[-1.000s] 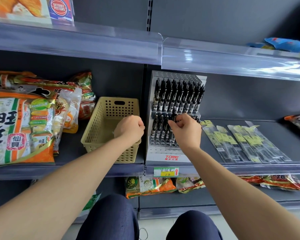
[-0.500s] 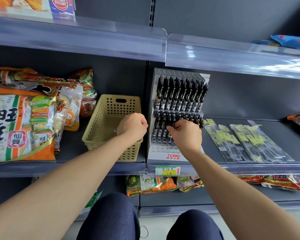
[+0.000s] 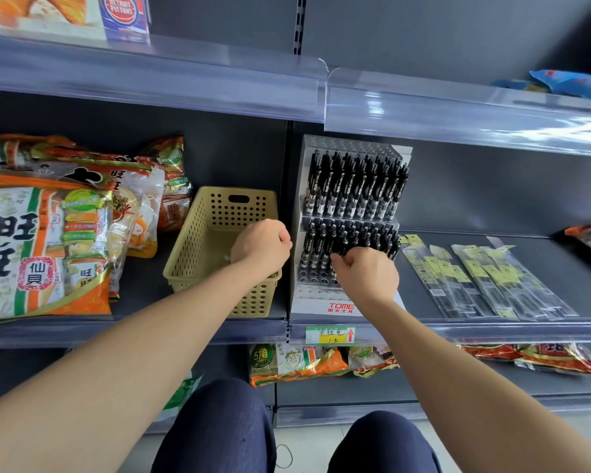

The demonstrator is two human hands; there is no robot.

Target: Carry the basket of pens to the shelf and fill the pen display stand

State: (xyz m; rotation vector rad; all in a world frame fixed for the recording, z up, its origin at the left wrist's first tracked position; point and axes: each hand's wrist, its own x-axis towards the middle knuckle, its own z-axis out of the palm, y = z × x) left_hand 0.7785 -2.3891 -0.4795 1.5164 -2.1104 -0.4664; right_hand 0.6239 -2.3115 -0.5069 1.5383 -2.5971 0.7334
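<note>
Pens (image 3: 355, 186) nearly fill the stand (image 3: 321, 295) on the shelf (image 3: 140, 291), just beside the basket (image 3: 198, 247); your right hand (image 3: 367, 274) pinches one pen (image 3: 342, 245) at the lower row, so seat it in a free hole, while your left hand (image 3: 263, 244) curls its fingers above the basket, load undeterminable.

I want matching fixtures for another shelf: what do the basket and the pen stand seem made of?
The basket looks like moulded plastic, matt beige: even colour, regular hole grid, handle slot. The pen display stand looks like pale grey plastic or coated metal, with rows of round sockets; unclear which.
</note>
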